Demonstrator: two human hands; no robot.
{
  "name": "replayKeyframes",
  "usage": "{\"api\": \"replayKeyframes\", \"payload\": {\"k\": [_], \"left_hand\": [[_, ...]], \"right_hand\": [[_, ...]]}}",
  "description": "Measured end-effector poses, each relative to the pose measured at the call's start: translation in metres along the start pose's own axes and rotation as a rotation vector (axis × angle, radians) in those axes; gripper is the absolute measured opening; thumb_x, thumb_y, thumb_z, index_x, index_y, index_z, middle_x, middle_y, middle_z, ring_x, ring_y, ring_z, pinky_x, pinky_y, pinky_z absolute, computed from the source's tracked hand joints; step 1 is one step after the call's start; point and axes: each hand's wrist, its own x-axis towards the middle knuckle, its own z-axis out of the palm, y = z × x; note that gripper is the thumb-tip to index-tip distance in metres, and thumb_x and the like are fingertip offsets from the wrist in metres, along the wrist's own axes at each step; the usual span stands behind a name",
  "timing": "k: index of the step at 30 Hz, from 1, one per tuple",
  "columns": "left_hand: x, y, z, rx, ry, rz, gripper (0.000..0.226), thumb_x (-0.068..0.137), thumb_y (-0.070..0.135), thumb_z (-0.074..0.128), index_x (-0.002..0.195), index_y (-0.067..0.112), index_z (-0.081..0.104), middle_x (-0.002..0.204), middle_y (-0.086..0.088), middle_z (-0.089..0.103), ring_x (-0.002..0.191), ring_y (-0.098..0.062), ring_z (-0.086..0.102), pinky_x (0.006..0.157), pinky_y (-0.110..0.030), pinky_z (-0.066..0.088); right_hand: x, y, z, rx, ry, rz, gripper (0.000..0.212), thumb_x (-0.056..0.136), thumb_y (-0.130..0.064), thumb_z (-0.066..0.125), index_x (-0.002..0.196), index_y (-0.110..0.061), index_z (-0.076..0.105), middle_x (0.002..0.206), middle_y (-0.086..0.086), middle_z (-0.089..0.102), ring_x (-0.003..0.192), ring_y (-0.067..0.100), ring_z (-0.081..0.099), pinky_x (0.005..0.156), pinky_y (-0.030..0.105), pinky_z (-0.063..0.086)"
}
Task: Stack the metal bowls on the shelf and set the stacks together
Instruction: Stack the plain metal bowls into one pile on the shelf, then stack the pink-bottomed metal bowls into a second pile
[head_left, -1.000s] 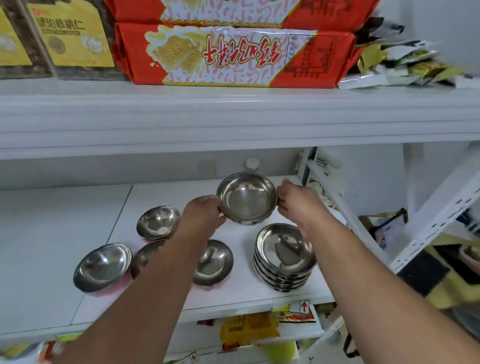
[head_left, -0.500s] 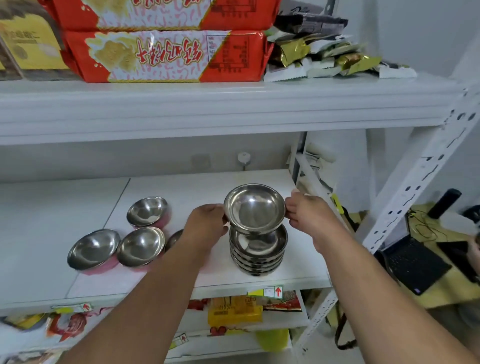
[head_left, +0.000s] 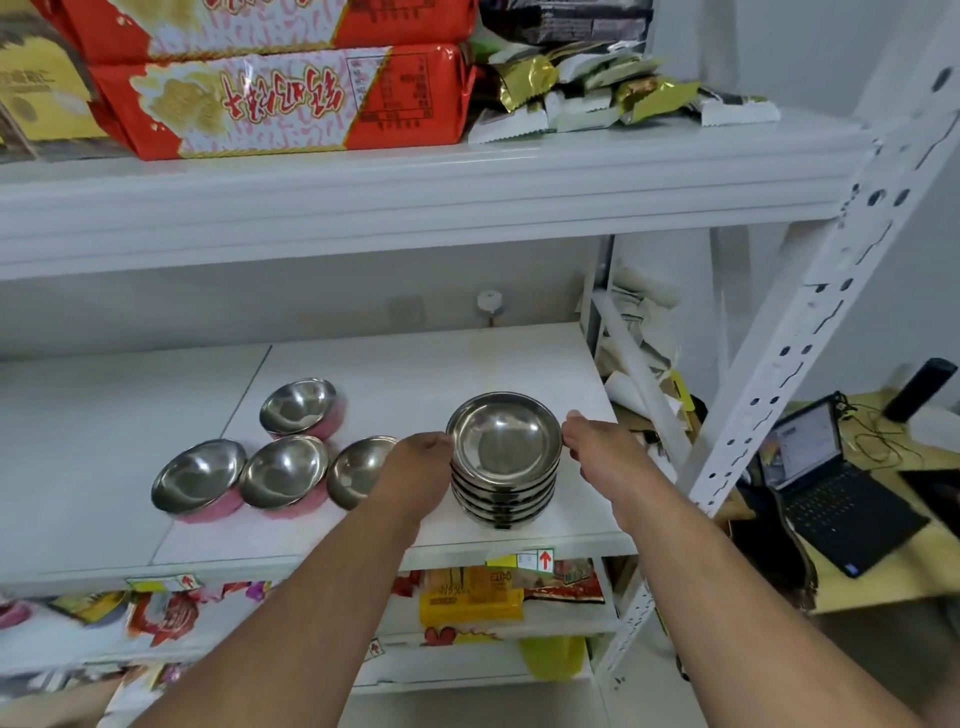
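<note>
A stack of several metal bowls (head_left: 501, 499) stands near the front right of the white shelf (head_left: 415, 364). The top bowl (head_left: 504, 441) sits level on the stack. My left hand (head_left: 421, 460) grips its left rim and my right hand (head_left: 597, 449) holds its right rim with the fingertips. To the left lie several single bowls with pink outsides: one at the back (head_left: 301, 405), then a front row of three (head_left: 200, 475), (head_left: 283, 470), (head_left: 361, 467). My left wrist partly hides the nearest of them.
The upper shelf (head_left: 415, 197) overhangs, loaded with red biscuit packs (head_left: 280, 98) and foil packets (head_left: 597, 88). A perforated white upright (head_left: 810, 332) slants at the right. A laptop (head_left: 831, 488) sits on a yellow table beyond. Snack packs (head_left: 467, 597) fill the lower shelf.
Both hands brought the single bowl forward from the back of the shelf and lowered it onto the stack. The stack is one bowl taller.
</note>
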Motion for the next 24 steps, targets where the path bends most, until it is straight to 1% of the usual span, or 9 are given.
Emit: {"api": "replayKeyframes", "payload": {"k": [2, 3, 4, 6, 8, 10, 13, 17, 24], "left_hand": [[-0.001, -0.002, -0.001, 0.018, -0.014, -0.002, 0.028, 0.099, 0.021, 0.044, 0.106, 0.015, 0.071, 0.081, -0.001, 0.058, 0.07, -0.017, 0.049, 0.066, -0.026, 0.037], [-0.001, -0.004, -0.003, 0.023, -0.017, 0.008, 0.032, 0.1, 0.024, 0.045, 0.123, 0.017, 0.066, 0.102, -0.002, 0.064, 0.088, -0.019, 0.058, 0.076, -0.026, 0.039], [0.0, -0.007, -0.005, 0.04, -0.007, 0.02, 0.041, 0.101, 0.026, 0.046, 0.139, 0.016, 0.056, 0.128, -0.003, 0.061, 0.113, -0.022, 0.058, 0.086, -0.025, 0.037], [-0.002, -0.013, -0.011, 0.12, 0.026, 0.051, 0.051, 0.102, 0.029, 0.046, 0.15, 0.015, 0.042, 0.153, -0.003, 0.045, 0.135, -0.023, 0.047, 0.093, -0.025, 0.036], [-0.003, -0.023, -0.018, 0.219, 0.041, 0.096, 0.051, 0.101, 0.031, 0.047, 0.149, 0.015, 0.042, 0.151, -0.006, 0.048, 0.13, -0.027, 0.054, 0.092, -0.03, 0.046], [-0.009, -0.035, -0.027, 0.369, 0.053, 0.174, 0.052, 0.099, 0.035, 0.048, 0.147, 0.016, 0.043, 0.145, -0.006, 0.054, 0.126, -0.028, 0.057, 0.1, -0.037, 0.05], [-0.023, -0.049, -0.045, 0.54, 0.099, 0.305, 0.044, 0.095, 0.039, 0.048, 0.134, 0.019, 0.053, 0.13, -0.001, 0.061, 0.115, -0.025, 0.062, 0.094, -0.043, 0.053], [-0.035, -0.071, -0.078, 0.624, 0.116, 0.356, 0.033, 0.088, 0.034, 0.047, 0.12, 0.032, 0.057, 0.117, 0.011, 0.062, 0.104, -0.013, 0.063, 0.082, -0.041, 0.057], [-0.047, -0.11, -0.145, 0.686, 0.158, 0.241, 0.052, 0.096, 0.036, 0.05, 0.146, 0.025, 0.043, 0.147, 0.0, 0.048, 0.133, -0.025, 0.047, 0.105, -0.043, 0.045]], "right_hand": [[-0.009, -0.002, -0.002, -0.07, -0.022, -0.036, 0.041, 0.108, -0.039, 0.038, 0.096, -0.012, 0.067, 0.087, 0.0, 0.057, 0.079, 0.017, 0.052, 0.077, 0.033, 0.039], [-0.015, -0.004, -0.002, -0.102, -0.005, -0.081, 0.047, 0.109, -0.038, 0.036, 0.116, -0.004, 0.067, 0.089, -0.006, 0.032, 0.095, 0.023, 0.057, 0.087, 0.034, 0.04], [-0.02, -0.007, -0.002, -0.135, 0.013, -0.14, 0.049, 0.11, -0.036, 0.035, 0.127, 0.0, 0.064, 0.115, 0.001, 0.015, 0.11, 0.027, 0.057, 0.094, 0.035, 0.039], [-0.028, -0.009, 0.004, -0.196, 0.011, -0.296, 0.037, 0.11, -0.033, 0.034, 0.113, -0.022, 0.069, 0.093, -0.009, 0.043, 0.108, 0.021, 0.052, 0.088, 0.03, 0.038], [-0.037, -0.012, 0.015, -0.241, -0.027, -0.409, 0.028, 0.109, -0.033, 0.035, 0.096, -0.04, 0.059, 0.094, -0.014, 0.056, 0.103, 0.016, 0.05, 0.082, 0.026, 0.04], [-0.051, -0.014, 0.03, -0.289, -0.071, -0.493, 0.032, 0.109, -0.036, 0.037, 0.13, -0.034, 0.06, 0.13, -0.007, 0.063, 0.127, 0.017, 0.053, 0.102, 0.032, 0.042], [-0.078, -0.017, 0.061, -0.394, -0.166, -0.616, 0.05, 0.108, -0.04, 0.039, 0.157, -0.028, 0.038, 0.164, -0.008, 0.038, 0.152, 0.014, 0.03, 0.116, 0.029, 0.027], [-0.097, -0.005, 0.107, -0.651, -0.298, -0.775, 0.057, 0.108, -0.04, 0.039, 0.161, -0.024, 0.027, 0.171, -0.005, 0.023, 0.157, 0.012, 0.016, 0.118, 0.023, 0.011], [-0.101, 0.026, 0.175, -0.957, -0.293, -0.659, 0.065, 0.105, -0.048, 0.036, 0.162, -0.019, 0.022, 0.171, 0.006, 0.023, 0.156, 0.025, 0.022, 0.125, 0.043, 0.027]]}}
